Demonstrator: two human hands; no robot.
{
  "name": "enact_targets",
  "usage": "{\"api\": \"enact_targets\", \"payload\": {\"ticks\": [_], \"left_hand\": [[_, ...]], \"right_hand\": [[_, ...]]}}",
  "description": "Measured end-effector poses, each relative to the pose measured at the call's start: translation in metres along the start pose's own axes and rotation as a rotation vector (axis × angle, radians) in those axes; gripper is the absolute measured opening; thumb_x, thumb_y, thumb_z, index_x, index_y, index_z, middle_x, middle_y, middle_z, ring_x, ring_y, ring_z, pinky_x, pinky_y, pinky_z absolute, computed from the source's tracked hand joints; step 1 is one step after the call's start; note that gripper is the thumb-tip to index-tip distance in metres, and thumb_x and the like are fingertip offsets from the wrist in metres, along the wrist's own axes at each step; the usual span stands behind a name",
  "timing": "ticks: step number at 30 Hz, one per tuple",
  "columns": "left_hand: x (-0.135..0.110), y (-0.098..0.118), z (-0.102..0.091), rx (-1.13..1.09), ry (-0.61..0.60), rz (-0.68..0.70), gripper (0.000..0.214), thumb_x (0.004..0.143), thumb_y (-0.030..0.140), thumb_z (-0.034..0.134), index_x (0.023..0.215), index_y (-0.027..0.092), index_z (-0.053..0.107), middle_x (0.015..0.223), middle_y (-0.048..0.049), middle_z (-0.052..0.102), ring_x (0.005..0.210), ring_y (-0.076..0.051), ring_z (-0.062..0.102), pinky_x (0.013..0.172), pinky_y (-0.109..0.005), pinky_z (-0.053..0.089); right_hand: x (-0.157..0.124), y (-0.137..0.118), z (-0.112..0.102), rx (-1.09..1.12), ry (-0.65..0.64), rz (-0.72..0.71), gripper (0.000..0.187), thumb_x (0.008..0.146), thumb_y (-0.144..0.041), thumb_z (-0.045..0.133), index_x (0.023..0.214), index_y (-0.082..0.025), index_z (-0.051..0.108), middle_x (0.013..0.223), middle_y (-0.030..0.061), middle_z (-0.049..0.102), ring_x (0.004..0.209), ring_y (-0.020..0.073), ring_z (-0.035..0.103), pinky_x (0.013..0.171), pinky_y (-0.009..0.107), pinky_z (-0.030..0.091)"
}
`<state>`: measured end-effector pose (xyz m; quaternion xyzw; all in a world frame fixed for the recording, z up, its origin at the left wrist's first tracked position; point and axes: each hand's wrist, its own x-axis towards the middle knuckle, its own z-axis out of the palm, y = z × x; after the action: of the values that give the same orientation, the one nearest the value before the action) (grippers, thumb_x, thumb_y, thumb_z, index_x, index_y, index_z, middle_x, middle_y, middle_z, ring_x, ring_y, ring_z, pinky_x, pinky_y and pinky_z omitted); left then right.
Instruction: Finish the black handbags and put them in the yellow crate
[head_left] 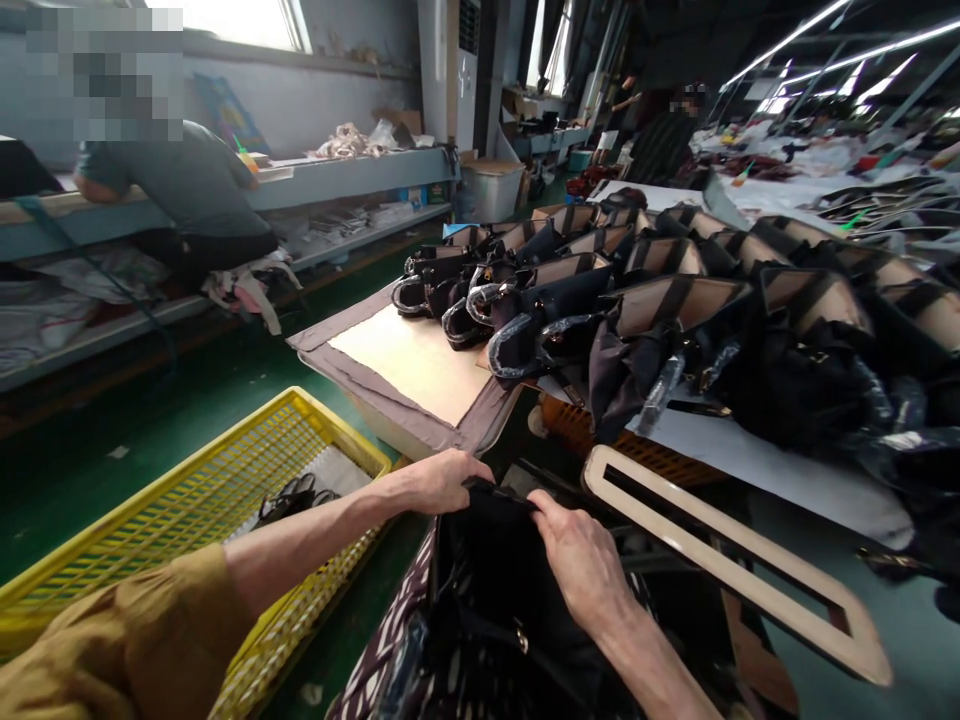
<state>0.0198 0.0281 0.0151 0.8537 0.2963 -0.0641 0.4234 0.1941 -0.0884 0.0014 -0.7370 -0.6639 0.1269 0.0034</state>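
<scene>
A black handbag (495, 570) rests on my lap, its top edge toward the far side and a small gold fitting showing on its front. My left hand (442, 482) grips the upper left corner of the bag's edge, fingers curled over it. On the other side, my right hand (581, 555) pinches the same edge near its right end, thumb and fingers closed on the fabric. The bag's lower part runs out of view at the bottom, and its inside is too dark to make out.
Left of me stands a yellow plastic basket (300, 420) holding dark straps (296, 498). Ahead, many black handbags (555, 290) crowd a table beside a cream board (405, 360). A slotted pale frame (739, 560) juts out at right. One person (180, 190) sits at the left bench.
</scene>
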Motion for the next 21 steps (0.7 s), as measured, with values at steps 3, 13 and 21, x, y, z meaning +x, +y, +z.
{"api": "enact_targets", "payload": {"ticks": [3,13,21], "left_hand": [[0.0025,0.0008,0.0021,0.022,0.038,-0.007,0.03,0.063,0.012,0.048,0.087,0.018,0.064,0.07,0.0031,0.06,0.065,-0.012,0.053,0.056,-0.017,0.037],[0.0053,0.0071,-0.0001,0.114,0.091,-0.028,0.017,0.074,0.018,0.049,0.072,0.015,0.065,0.058,0.0007,0.054,0.058,-0.011,0.049,0.056,-0.018,0.035],[0.0084,0.0022,0.007,0.121,0.135,-0.035,0.018,0.073,0.018,0.047,0.073,0.015,0.065,0.058,0.001,0.054,0.058,-0.011,0.048,0.055,-0.019,0.033]], "right_hand": [[0.0014,-0.0007,-0.0026,-0.009,-0.025,0.01,0.024,0.089,-0.02,0.039,0.102,-0.026,0.058,0.068,0.0044,0.069,0.066,0.0198,0.066,0.051,0.024,0.033],[0.0044,-0.0025,0.0046,-0.04,-0.02,0.006,0.025,0.088,-0.022,0.04,0.106,-0.027,0.057,0.067,0.0036,0.069,0.066,0.0208,0.066,0.051,0.026,0.035],[0.0096,0.0028,0.0052,0.231,0.1,-0.062,0.022,0.086,-0.024,0.048,0.106,-0.024,0.059,0.1,0.0015,0.065,0.091,0.0162,0.061,0.074,0.023,0.043]]}}
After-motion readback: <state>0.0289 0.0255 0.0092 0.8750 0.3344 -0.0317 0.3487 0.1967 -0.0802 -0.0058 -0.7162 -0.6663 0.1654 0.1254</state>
